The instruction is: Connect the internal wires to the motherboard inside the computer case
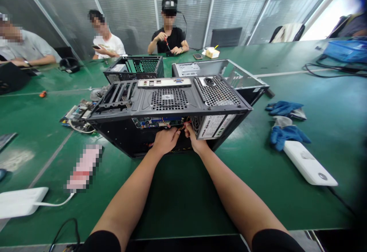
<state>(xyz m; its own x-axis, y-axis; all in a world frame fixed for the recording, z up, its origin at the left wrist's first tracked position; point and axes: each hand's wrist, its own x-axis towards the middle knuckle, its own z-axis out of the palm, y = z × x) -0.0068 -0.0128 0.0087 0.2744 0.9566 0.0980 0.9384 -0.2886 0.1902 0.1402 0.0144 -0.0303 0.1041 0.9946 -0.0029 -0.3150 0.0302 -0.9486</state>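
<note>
On the green table (183, 198), toward its front edge, lies a black computer case (169, 103); its power-supply label (215, 125) is unreadable. Left hand (165, 140) and right hand (194, 138) reach inside, fingers curled among wires (183, 127), grip unclear.

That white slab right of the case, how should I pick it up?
Grip the white slab across its narrow width near mid-length, from above, pinching the two long edges. It lies flat on the table, long and thin, and a cable seems to leave its near end, so keep off that end.
</note>
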